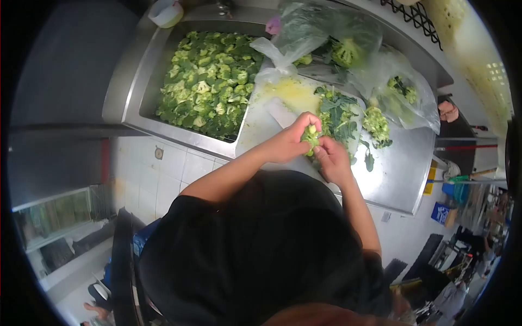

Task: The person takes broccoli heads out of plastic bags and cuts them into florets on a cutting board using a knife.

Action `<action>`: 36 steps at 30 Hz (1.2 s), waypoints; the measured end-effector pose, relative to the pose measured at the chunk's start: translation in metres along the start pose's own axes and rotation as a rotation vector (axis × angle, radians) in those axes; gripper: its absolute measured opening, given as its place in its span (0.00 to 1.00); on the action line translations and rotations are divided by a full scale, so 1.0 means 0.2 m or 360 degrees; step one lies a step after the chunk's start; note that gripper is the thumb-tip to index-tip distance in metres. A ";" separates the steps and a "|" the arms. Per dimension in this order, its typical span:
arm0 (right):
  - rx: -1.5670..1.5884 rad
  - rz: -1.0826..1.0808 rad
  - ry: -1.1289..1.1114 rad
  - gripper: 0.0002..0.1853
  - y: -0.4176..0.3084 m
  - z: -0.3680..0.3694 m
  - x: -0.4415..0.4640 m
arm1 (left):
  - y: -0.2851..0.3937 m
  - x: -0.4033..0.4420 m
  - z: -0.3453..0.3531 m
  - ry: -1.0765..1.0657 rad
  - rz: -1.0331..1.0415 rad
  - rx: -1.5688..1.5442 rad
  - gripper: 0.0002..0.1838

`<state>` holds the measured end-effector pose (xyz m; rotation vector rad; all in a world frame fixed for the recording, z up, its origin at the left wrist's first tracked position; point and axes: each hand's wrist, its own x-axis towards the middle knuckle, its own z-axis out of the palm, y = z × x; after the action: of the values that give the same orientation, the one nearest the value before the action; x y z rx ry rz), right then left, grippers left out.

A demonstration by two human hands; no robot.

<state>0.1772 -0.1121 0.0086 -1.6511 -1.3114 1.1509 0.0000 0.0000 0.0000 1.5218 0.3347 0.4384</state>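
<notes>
In front of my body, over the white cutting board (260,122), both my hands grip one small piece of broccoli (310,139). My left hand (291,142) has its fingers wrapped round the upper part. Lower down, my right hand (333,160) pinches the same piece between thumb and fingers. A flat pale blade-like shape (281,113) lies on the board beside my left hand. Broccoli leaves and trimmings (341,114) are heaped on the board just beyond my right hand. More cut stalks (376,125) lie to the right of them.
To the left, a steel sink (145,100) is filled with broccoli florets (209,84). Clear plastic bags (310,27) with broccoli inside stand behind the board. A white tub (166,13) sits at the sink's back corner. The steel counter's edge (416,204) runs along the right.
</notes>
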 end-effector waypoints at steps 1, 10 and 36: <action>-0.0144 -0.0044 -0.0052 0.08 -0.02 -0.01 -0.04 | 0.00 -0.02 0.04 -0.0010 0.0016 0.0037 0.25; -0.0684 -0.0138 0.0260 0.08 0.12 -0.21 0.00 | 0.02 -0.16 -0.40 0.0653 -0.0164 0.1330 0.22; -0.0453 0.0392 -0.0002 0.27 0.28 0.02 -0.13 | -0.44 1.22 -0.56 -0.0319 -0.0405 0.2867 0.12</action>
<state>0.1905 -0.1491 -0.0389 -2.0662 -1.3488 1.1444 0.1664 0.2149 -0.0769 3.1492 0.8568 -0.4372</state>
